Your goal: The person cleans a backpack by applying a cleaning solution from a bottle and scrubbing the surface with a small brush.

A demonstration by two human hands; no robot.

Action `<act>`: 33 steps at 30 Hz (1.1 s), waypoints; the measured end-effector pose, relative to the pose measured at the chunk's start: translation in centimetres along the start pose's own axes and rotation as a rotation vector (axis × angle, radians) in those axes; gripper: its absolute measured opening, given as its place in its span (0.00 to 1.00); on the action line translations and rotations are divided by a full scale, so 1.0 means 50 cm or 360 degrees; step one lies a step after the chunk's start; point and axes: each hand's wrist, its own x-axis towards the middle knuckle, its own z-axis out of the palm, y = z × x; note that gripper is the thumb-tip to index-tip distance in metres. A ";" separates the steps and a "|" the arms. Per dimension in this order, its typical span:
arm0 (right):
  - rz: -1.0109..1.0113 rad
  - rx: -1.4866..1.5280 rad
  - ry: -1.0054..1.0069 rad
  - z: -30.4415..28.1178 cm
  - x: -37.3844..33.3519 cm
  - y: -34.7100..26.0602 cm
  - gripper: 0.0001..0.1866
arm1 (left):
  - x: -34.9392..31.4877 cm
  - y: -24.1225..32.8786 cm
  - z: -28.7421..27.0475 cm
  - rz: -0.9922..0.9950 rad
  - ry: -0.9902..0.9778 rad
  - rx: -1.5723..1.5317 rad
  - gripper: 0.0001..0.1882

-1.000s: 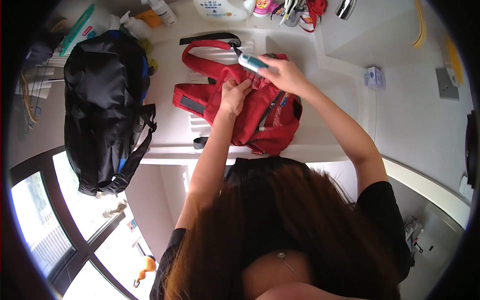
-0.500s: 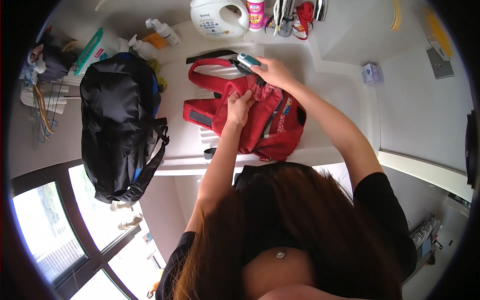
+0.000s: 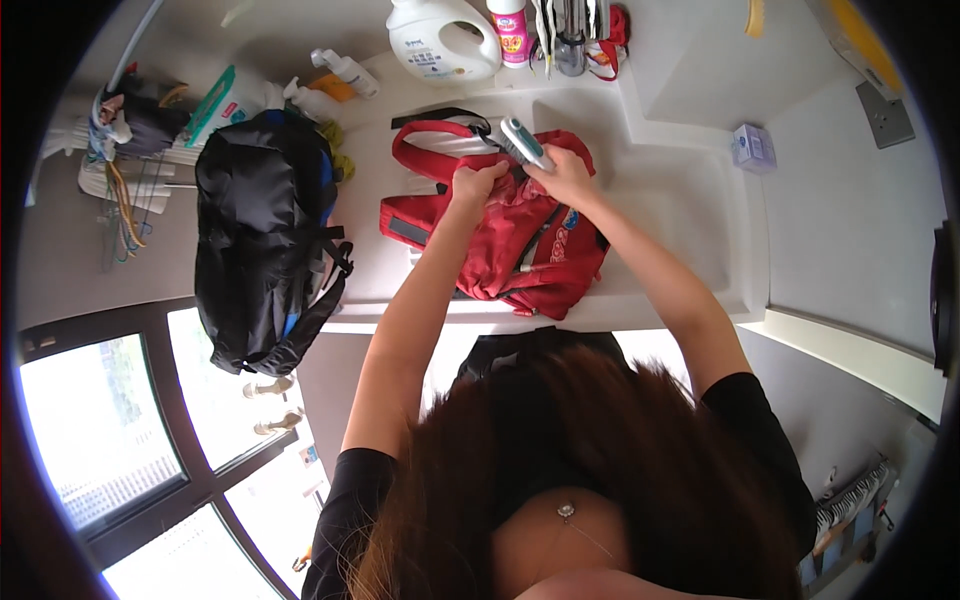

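Observation:
A red backpack (image 3: 490, 255) lies in the white sink (image 3: 690, 220), partly over its ribbed left side, with its straps toward the left. My left hand (image 3: 477, 187) is closed on the red fabric near the top of the bag. In my right hand (image 3: 565, 178) is a scrub brush (image 3: 526, 142) with a white and teal handle. Dark bristles show along its left side, close to the bag's upper part; whether they touch the fabric is hard to see.
A black backpack (image 3: 260, 230) stands at the left side of the sink. Behind are a white detergent jug (image 3: 440, 50), a pink bottle (image 3: 511, 30) and pump bottles (image 3: 345, 72). A small purple-white box (image 3: 752, 148) sits on the right ledge.
My right hand has drawn the brush nearer, and its handle is tilted more steeply. My left hand still grips the backpack, slightly higher. The whole view has shifted a little.

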 end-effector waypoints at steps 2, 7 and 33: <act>-0.0096 0.0116 0.0113 0.001 0.001 -0.008 0.18 | -0.027 0.021 0.020 0.0244 0.0202 -0.0044 0.09; -0.0145 0.0312 0.0175 0.024 0.032 -0.114 0.24 | -0.093 0.041 -0.004 0.0986 0.0356 -0.0260 0.08; 0.0110 -0.0936 0.0097 0.202 -0.096 -0.192 0.28 | -0.020 -0.114 -0.141 0.0243 -0.0462 -0.0877 0.16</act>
